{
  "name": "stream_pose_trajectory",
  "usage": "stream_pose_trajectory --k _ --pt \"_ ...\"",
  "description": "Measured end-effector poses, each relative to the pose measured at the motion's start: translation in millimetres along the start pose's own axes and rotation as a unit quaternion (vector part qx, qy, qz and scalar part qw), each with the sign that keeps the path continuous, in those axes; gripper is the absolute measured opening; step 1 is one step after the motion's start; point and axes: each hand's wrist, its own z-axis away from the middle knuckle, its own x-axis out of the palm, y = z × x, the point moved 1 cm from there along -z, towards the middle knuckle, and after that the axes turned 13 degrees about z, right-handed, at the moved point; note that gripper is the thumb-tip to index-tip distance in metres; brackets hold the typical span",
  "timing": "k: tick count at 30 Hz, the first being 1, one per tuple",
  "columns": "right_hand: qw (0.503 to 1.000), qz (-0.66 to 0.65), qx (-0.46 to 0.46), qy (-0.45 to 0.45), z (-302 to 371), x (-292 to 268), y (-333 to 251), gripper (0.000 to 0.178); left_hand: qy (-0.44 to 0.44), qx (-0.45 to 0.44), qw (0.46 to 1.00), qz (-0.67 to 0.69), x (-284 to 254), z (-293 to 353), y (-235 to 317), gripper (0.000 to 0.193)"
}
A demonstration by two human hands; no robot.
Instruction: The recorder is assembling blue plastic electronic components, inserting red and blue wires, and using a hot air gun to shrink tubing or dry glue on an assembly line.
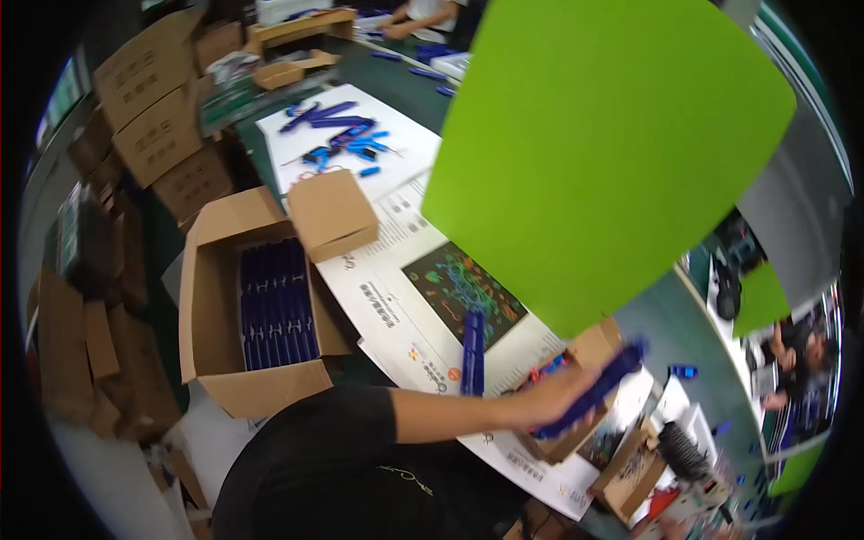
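My left arm in a black sleeve reaches across to the right. My left hand (551, 402) is closed round a long dark blue plastic casing (605, 385), smeared by motion. Below the hand stands an open small cardboard box (562, 445) with red and blue parts showing inside, partly hidden by the hand. Another long blue casing (472, 355) lies on the printed poster sheet (378, 306) to the left of the hand. I cannot make out my right hand.
An open carton (211, 297) with rows of blue casings stands left, beside a closed small box (333, 211). Loose blue parts (346, 135) lie on white paper. A large green panel (612, 153) blocks the upper right. A parts tray (630, 477), a brush (684, 450) and stacked cartons (153, 90) stand around.
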Motion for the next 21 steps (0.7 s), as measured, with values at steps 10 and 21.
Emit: stream_pose_trajectory --k 10,21 --pt "0.956 -0.132 0.129 0.23 -56 -24 107 0.03 0.203 0.103 0.969 0.096 -58 44 51 0.045" --pt "0.876 0.396 0.195 0.195 -56 -33 77 0.058 0.239 0.083 0.966 0.042 -76 62 50 0.049"
